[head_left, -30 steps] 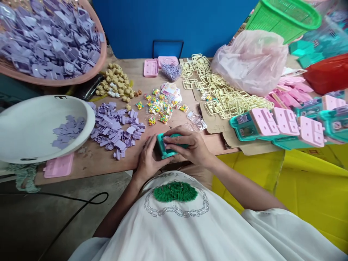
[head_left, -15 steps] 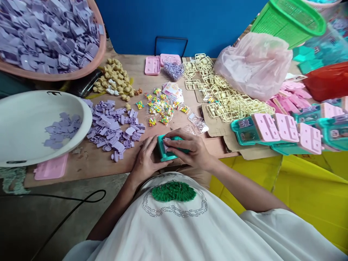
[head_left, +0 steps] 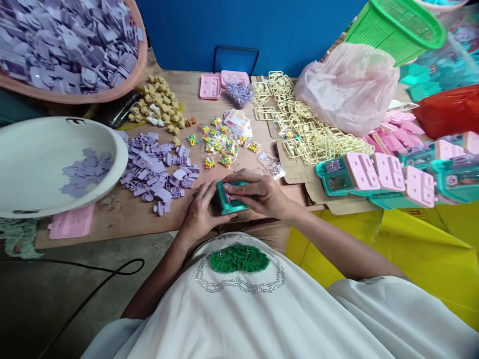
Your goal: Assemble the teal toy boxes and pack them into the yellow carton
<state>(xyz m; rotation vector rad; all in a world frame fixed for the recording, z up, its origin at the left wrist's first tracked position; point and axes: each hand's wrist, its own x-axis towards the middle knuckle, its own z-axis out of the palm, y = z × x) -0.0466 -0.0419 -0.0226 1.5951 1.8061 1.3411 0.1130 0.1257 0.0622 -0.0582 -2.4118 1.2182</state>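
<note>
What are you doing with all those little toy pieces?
A person sits at a wooden table and holds a small teal plastic case in both hands. The left hand steadies its end, the right hand presses on top. Loose purple parts lie to the left, finished teal and pink cases to the right.

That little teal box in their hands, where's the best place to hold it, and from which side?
Probably by its two short ends, one from each side. The teal box lies flat at the table edge, open face up; the left hand braces the left end, and the right hand reaches over the top, so end grips leave that face free.
</note>
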